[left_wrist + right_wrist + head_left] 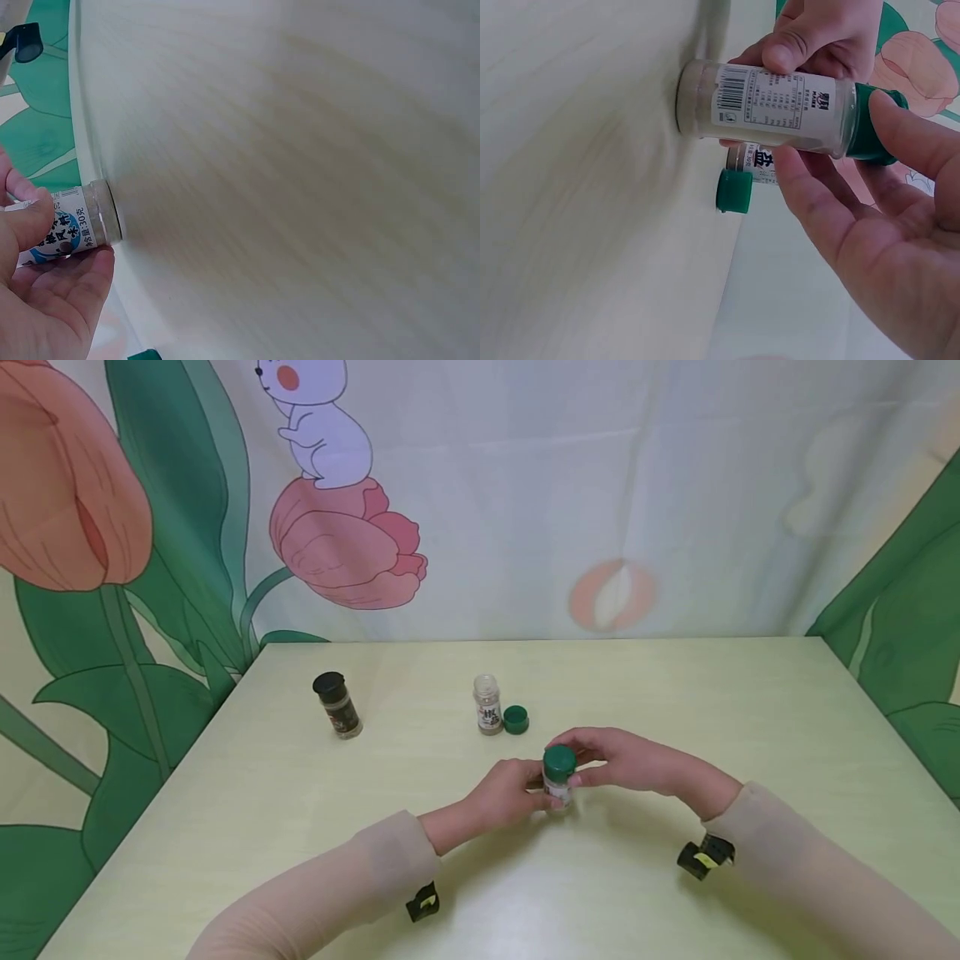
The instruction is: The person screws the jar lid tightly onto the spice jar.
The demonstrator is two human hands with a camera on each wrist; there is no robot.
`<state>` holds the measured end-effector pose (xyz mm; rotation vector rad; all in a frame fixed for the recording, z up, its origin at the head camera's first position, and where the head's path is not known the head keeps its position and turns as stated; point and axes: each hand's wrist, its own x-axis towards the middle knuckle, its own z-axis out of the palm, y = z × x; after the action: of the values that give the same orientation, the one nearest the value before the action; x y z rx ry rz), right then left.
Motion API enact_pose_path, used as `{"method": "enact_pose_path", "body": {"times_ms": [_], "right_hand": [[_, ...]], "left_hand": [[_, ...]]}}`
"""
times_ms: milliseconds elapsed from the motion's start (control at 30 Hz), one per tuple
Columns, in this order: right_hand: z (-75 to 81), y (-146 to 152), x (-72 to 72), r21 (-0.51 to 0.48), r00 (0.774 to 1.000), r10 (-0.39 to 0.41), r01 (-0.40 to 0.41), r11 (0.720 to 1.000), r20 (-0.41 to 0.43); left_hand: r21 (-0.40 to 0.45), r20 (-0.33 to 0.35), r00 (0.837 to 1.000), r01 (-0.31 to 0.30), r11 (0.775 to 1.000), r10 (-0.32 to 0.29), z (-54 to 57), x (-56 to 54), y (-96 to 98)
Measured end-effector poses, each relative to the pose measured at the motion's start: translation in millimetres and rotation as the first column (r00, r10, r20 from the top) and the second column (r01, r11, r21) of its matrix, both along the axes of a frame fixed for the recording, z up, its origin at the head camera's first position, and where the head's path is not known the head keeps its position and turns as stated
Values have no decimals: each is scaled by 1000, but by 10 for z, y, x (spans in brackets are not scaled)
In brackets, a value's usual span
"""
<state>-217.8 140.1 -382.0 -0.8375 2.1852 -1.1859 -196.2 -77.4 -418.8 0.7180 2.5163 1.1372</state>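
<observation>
A seasoning bottle (776,105) with a green cap (559,762) and a white printed label stands upright on the table between both hands. My left hand (510,795) grips its body, thumb on one side and fingers round the other. At the cap, my right hand (611,758) has its thumb and fingers on either side, with one fingertip reaching down to the label in the right wrist view. Behind it stands an uncapped seasoning bottle (488,706), its clear top showing. Beside that bottle lies a loose green cap (516,720).
A black-capped spice bottle (339,705) stands on the pale table (225,827) at the back left. A patterned cloth (510,502) with flowers hangs behind the table. Small black wrist cameras (705,857) sit under both sleeves.
</observation>
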Motion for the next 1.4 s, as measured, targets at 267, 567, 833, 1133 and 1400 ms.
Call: {"method": "enact_pose_path", "body": {"times_ms": [267,567,833,1133,1400], "right_hand": [[-58,-27,33,-33,998,-29,27,999,-51],[-88,-32,52,-52,996,-58,55,997,-69],[-122,-44,82,-56,991,-99,95,994,-85],[-164,-58,121,-92,987,-141,133,987,-83],[-175,-82,149,-108,981,-172,162,981,-93]], "left_hand": [[-2,-7,1000,1,1000,-1,-3,4,4],[-10,0,1000,-3,1000,3,-12,-3,7],[-20,-1,1000,-5,1000,5,-23,-6,8],[-13,-1,1000,-4,1000,4,-16,-2,14],[-6,-5,1000,-10,1000,10,-15,4,8]]}}
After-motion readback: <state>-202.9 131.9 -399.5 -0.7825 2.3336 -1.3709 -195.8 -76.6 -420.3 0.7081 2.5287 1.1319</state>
